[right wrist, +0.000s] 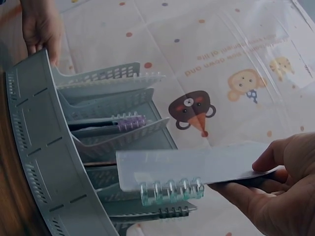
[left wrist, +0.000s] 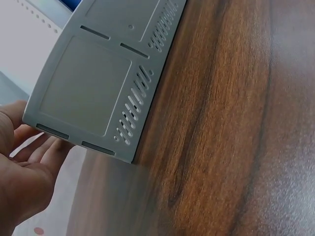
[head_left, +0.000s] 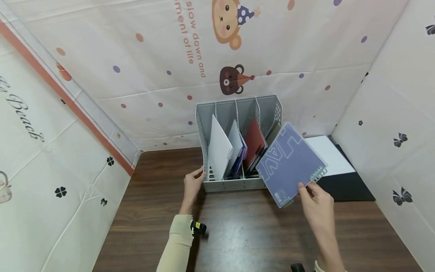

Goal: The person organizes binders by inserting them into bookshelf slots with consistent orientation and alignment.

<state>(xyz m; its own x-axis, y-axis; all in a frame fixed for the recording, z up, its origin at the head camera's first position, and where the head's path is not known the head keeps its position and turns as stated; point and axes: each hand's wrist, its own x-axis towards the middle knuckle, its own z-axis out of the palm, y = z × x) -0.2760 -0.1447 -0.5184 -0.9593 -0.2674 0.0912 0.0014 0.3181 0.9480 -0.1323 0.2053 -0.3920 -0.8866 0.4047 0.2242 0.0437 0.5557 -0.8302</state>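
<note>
My right hand (head_left: 318, 206) pinches a blue-purple spiral notebook (head_left: 291, 162) with clear green rings, thumb on its cover. It is held tilted in front of the right end of a grey file organizer (head_left: 234, 185). In the right wrist view the notebook (right wrist: 182, 164) hangs above the organizer's compartments. My left hand (head_left: 193, 187) grips the organizer's front left corner, also seen in the left wrist view. Inside the organizer stand a white notebook (head_left: 219, 149), a pale one (head_left: 234, 145) beside a purple one (head_left: 240, 156), a red one (head_left: 254, 143) and a dark green one (head_left: 273, 133).
At the right back of the brown wooden table (head_left: 234, 234) lie a white sheet (head_left: 327, 155) and a black flat item (head_left: 346, 187). Printed cloth (head_left: 163, 53) hangs behind the organizer and along both sides.
</note>
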